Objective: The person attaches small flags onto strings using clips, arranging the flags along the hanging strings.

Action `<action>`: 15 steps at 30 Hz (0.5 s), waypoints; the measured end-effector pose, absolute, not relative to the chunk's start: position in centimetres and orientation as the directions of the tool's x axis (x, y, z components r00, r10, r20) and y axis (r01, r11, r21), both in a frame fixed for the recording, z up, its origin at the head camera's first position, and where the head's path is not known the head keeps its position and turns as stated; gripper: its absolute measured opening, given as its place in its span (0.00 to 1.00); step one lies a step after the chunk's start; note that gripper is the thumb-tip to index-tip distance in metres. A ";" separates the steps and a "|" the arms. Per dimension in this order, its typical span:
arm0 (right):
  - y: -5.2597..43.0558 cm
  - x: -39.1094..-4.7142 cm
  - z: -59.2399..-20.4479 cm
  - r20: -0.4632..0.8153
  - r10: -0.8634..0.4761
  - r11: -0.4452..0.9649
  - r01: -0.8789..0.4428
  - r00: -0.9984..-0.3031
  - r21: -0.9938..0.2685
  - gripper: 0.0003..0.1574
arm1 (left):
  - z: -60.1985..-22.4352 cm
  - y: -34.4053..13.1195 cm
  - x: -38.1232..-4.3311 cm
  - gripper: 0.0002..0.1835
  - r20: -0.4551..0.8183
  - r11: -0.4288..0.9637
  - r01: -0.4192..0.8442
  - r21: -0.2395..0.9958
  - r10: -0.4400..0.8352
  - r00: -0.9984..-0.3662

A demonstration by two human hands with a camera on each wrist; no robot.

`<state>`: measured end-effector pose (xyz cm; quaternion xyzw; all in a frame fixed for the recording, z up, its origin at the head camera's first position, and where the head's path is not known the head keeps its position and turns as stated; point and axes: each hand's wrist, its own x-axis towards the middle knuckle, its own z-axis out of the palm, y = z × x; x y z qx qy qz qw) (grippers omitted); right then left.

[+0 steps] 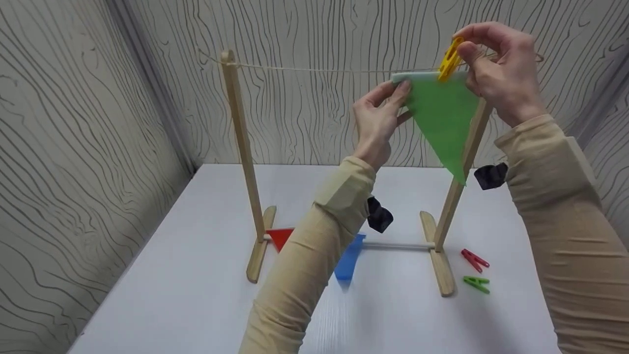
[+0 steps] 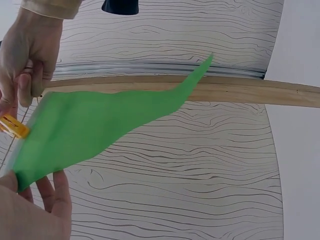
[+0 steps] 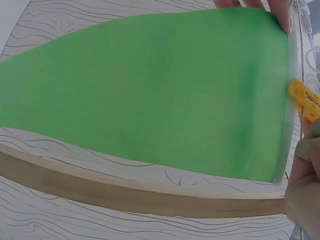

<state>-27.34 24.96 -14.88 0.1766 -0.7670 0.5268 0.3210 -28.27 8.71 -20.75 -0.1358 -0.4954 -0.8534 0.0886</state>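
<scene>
A green triangular pennant [image 1: 442, 113] with a pale top strip hangs point-down at the string [image 1: 314, 70], near the right wooden post [image 1: 471, 142]. My left hand [image 1: 381, 115] pinches its upper left corner between thumb and fingers. A yellow clothespin [image 1: 450, 59] is pinched by my right hand [image 1: 508, 71]; its tip sits over the middle of the pale strip. In the left wrist view the clothespin [image 2: 14, 126] touches the strip's edge. The right wrist view shows the clothespin [image 3: 304, 97] at the strip beside the string, with the pennant [image 3: 160, 90] spread flat.
The left wooden post [image 1: 243, 147] holds the string's other end. Below, a white rod [image 1: 398, 245] joins the post feet, with a red pennant [image 1: 280, 238] and a blue pennant [image 1: 349, 260] near it, partly behind my left sleeve. A red clothespin [image 1: 474, 260] and a green clothespin [image 1: 476, 283] lie on the right.
</scene>
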 end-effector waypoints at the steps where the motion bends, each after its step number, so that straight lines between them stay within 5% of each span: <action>1: 25.0 -27.3 -14.9 0.677 0.065 0.384 -0.608 -0.734 -0.695 0.08 | -20.7 8.7 -28.3 0.13 0.316 -0.497 0.283 0.821 -0.018 -0.949; 15: 25.1 -27.2 -15.1 0.663 0.013 0.337 -0.622 -0.748 -0.707 0.14 | -20.6 9.0 -28.1 0.13 0.321 -0.473 0.285 0.833 -0.004 -0.947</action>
